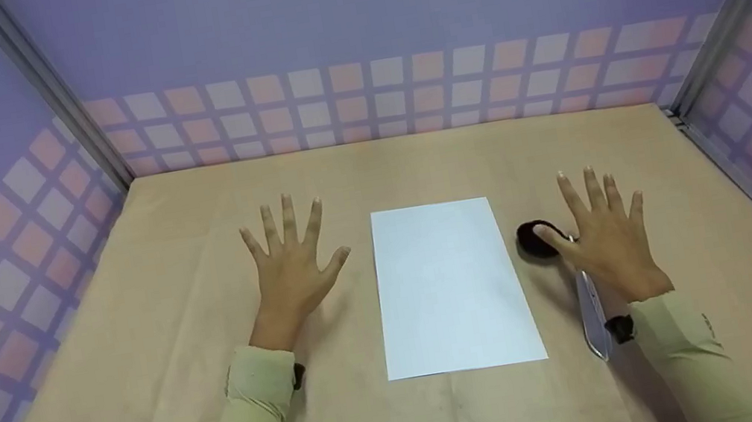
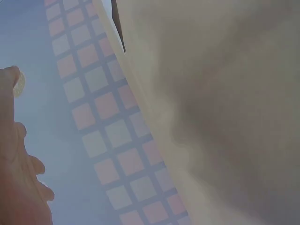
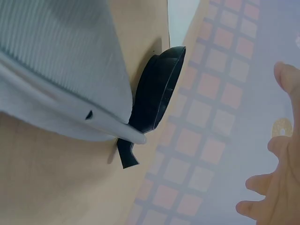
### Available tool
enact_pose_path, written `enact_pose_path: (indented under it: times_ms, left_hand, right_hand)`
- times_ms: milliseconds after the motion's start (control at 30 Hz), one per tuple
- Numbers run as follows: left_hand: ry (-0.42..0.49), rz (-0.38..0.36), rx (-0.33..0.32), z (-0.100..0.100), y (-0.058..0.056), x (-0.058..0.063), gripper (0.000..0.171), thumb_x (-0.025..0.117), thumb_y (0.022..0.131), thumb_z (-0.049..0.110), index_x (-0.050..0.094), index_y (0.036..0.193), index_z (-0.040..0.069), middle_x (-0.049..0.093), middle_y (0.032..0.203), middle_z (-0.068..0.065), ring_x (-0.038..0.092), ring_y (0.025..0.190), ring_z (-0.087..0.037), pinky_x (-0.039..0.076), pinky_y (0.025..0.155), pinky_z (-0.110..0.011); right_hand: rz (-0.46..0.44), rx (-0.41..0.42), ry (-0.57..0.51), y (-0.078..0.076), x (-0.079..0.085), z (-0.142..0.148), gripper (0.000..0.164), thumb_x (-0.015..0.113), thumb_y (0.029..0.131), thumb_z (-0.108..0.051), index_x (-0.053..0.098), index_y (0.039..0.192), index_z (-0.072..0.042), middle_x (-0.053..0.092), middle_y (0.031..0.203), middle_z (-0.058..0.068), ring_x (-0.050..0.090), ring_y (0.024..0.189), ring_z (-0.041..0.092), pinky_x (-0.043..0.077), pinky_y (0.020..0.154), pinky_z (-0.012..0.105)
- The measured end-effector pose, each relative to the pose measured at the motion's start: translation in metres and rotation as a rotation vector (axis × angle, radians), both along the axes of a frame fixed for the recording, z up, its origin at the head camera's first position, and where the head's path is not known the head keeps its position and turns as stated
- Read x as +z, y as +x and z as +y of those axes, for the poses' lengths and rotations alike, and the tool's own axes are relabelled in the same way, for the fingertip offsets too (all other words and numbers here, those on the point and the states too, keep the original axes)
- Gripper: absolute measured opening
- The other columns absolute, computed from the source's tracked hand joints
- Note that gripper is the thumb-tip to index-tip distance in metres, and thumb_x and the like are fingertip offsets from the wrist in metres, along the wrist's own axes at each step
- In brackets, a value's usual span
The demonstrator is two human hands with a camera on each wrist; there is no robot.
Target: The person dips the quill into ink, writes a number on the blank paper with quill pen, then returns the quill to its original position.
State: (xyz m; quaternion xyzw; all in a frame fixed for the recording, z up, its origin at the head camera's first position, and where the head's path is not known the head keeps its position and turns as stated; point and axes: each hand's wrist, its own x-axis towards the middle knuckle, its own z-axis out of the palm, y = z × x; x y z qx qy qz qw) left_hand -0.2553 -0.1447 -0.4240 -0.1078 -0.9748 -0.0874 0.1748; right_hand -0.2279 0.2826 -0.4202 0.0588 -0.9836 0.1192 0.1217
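At the left, your left hand [image 1: 291,273] hovers over the beige cloth-covered worktop [image 1: 181,219] with its fingers spread wide and nothing in them; bringing it down with a drag could pull the cloth and shift whatever lies on it. Next, between your hands, the blank white rectangular sheet of paper [image 1: 450,290] lies flat and looks unweighted, so a brushing thumb or sleeve could slide or crease it. Just right of the sheet sits a black, round, dish-like piece [image 1: 531,247], seemingly shallow; your thumb crosses it in the head view, and a low sweep could tip it. It is the one likely container, but you cannot tell what, if anything, it holds. Farthest right, your right hand [image 1: 612,249] hangs raised, fingers splayed, gripping nothing. Under its wrist is a grey ribbed panel with a pale, rounded rim [image 3: 61,56], partly hidden in the head view; the black wrist strap [image 1: 620,329] looks close enough to catch it if you lower that arm carelessly.
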Motion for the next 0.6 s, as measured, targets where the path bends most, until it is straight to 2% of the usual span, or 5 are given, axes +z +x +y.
enact_pose_path:
  times_ms: [100, 300, 467, 600]
  left_hand:
    - [0.019, -0.035, -0.028, -0.002, -0.002, 0.001, 0.078, 0.038, 0.093, 0.065, 0.009, 0.156, 0.030, -0.001, 0.163, -0.012, -0.007, 0.148, -0.042, -0.008, 0.111, -0.070]
    - [0.030, -0.140, -0.083, -0.005, -0.007, -0.001, 0.077, 0.034, 0.095, 0.065, 0.002, 0.156, 0.031, -0.006, 0.163, -0.010, -0.009, 0.148, -0.038, -0.011, 0.111, -0.069]
    - [0.066, -0.226, -0.156, -0.007, -0.013, -0.005, 0.074, 0.034, 0.097, 0.061, 0.004, 0.156, 0.028, -0.006, 0.163, -0.009, -0.010, 0.149, -0.035, -0.014, 0.112, -0.067]
    - [0.069, -0.284, -0.202, -0.007, -0.016, -0.008, 0.072, 0.035, 0.097, 0.059, 0.006, 0.156, 0.028, -0.003, 0.163, -0.006, -0.009, 0.149, -0.033, -0.013, 0.113, -0.065]
  right_hand:
    - [0.011, 0.017, -0.029, 0.002, 0.002, 0.001, 0.083, 0.043, 0.093, -0.063, 0.014, 0.156, -0.017, 0.014, 0.158, 0.027, 0.013, 0.143, 0.052, 0.006, 0.109, 0.074]
    - [0.083, 0.055, -0.094, 0.006, 0.004, 0.003, 0.071, 0.044, 0.099, -0.051, 0.023, 0.153, -0.010, 0.031, 0.152, 0.027, 0.033, 0.135, 0.051, 0.027, 0.107, 0.067]
    - [0.094, 0.062, -0.160, 0.012, 0.007, 0.005, 0.064, 0.042, 0.101, -0.046, 0.028, 0.152, -0.011, 0.040, 0.147, 0.027, 0.041, 0.128, 0.050, 0.039, 0.095, 0.068]
    - [0.168, 0.066, -0.203, 0.014, 0.006, 0.008, 0.055, 0.046, 0.101, -0.039, 0.041, 0.146, -0.008, 0.054, 0.133, 0.028, 0.054, 0.115, 0.048, 0.047, 0.083, 0.065]
